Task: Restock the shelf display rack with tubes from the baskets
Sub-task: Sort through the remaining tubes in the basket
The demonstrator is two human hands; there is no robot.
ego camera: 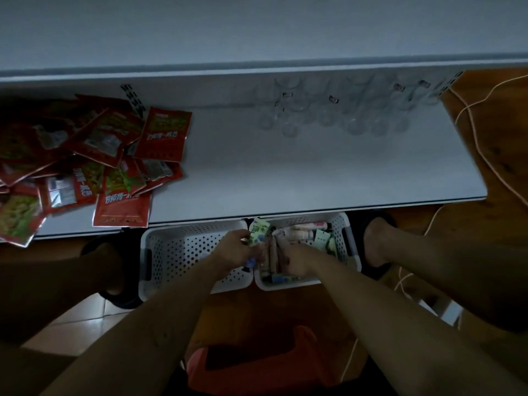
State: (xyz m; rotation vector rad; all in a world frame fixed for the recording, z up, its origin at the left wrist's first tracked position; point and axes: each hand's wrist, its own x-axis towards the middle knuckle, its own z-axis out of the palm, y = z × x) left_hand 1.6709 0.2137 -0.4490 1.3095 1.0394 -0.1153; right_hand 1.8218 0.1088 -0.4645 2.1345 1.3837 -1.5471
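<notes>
Two white perforated baskets stand on the floor under the front edge of the white shelf (314, 167). The left basket (177, 252) shows only its bare perforated bottom. The right basket (343, 241) holds several tubes (297, 232). My left hand (237, 250) pinches a green-and-white tube (258, 231) over the gap between the baskets. My right hand (297, 260) is down in the right basket, its fingers curled round some reddish tubes (274, 252). The light is dim and the details of the grips are hard to see.
A heap of red snack packets (85, 164) covers the shelf's left part. Clear plastic display holders (337, 110) stand at the shelf's back right. My feet in dark slippers (377, 241) flank the baskets. A white cable (471, 138) runs over the wooden floor at right. A red stool (257, 358) sits below.
</notes>
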